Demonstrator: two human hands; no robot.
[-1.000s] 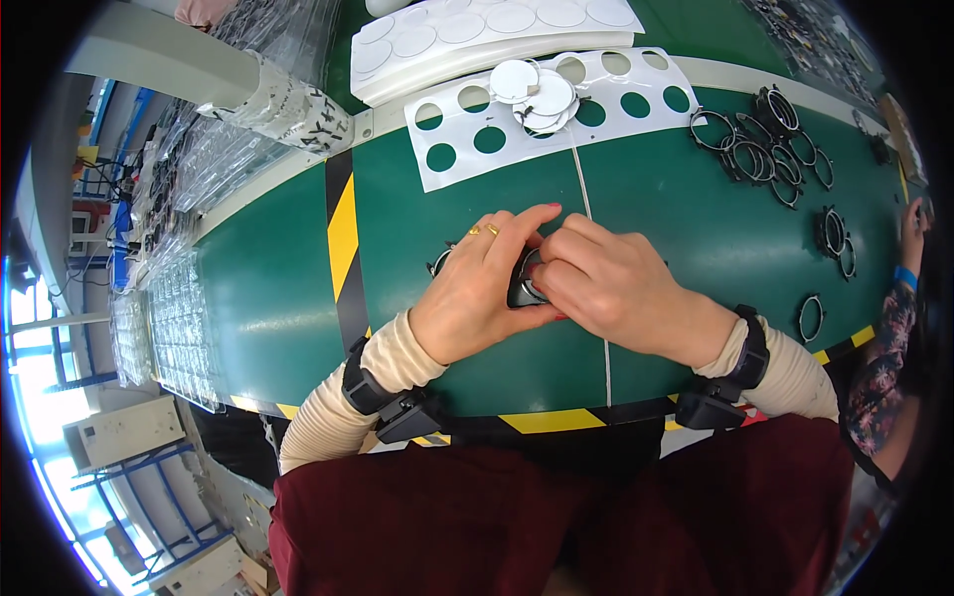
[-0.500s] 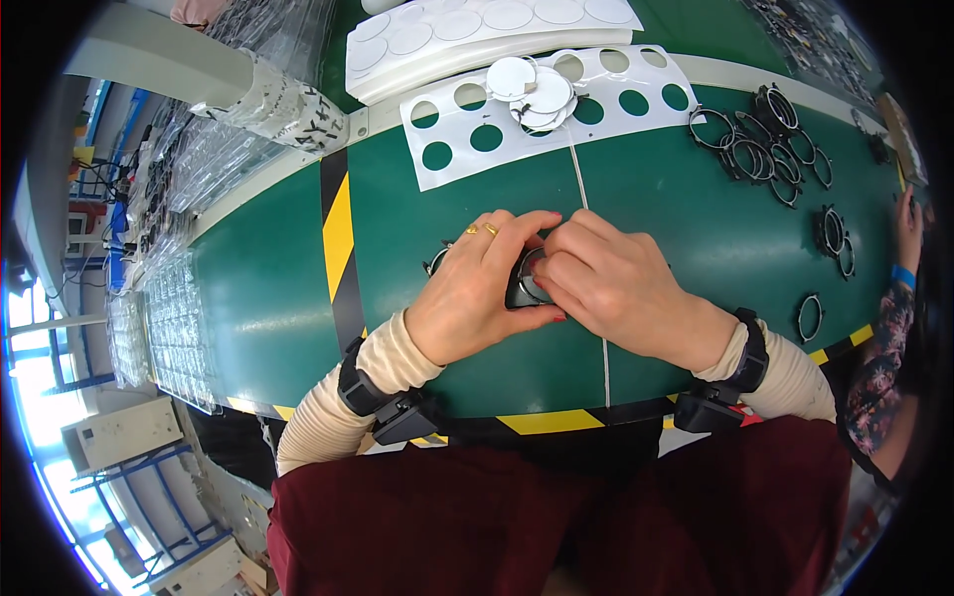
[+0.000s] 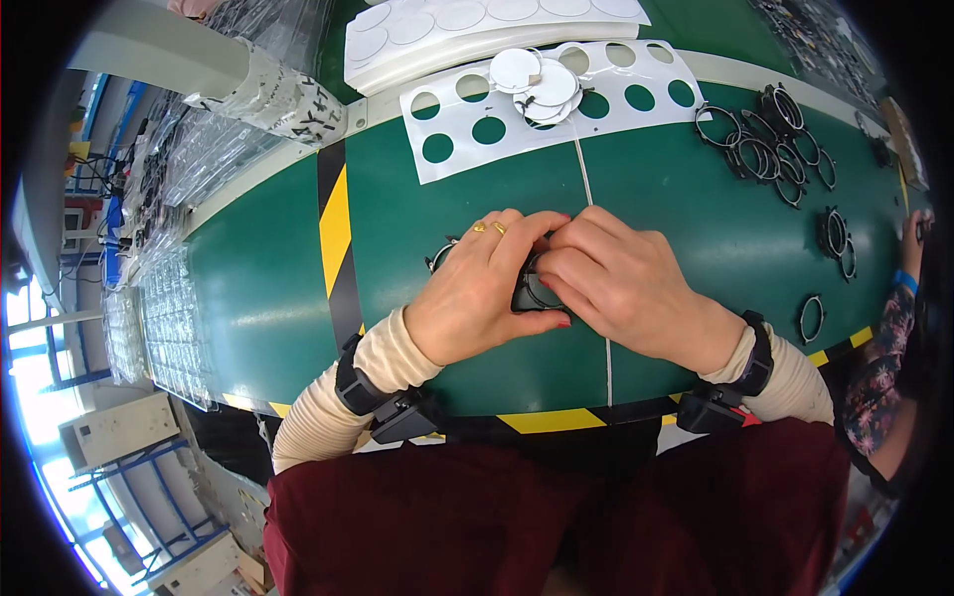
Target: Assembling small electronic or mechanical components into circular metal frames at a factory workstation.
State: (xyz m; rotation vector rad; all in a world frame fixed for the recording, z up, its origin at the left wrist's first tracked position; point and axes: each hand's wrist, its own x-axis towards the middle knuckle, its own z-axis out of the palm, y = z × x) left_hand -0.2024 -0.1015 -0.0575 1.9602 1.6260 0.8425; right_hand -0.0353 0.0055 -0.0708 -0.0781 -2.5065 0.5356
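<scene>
Left hand [image 3: 465, 296] part-open, C-curved, clasping dark ring part [image 3: 533, 290] over green tabletop [image 3: 517, 372]; right hand [image 3: 628, 283] bunched against it, pinch hidden, cannot tell. Firm left hold, light right fingertip pressure advisable. Counted: one holed white sheet [image 3: 464, 147], one lone ring [image 3: 803, 323]; heaped rings [image 3: 773, 151] overlap, uncountable.

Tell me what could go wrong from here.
The right hand covers much of the part that the left hand cups, so a slip there could be hard to spot. The left hand might also nudge the ring close beside it. The loose discs overlap in a pile and might slide if bumped.
</scene>
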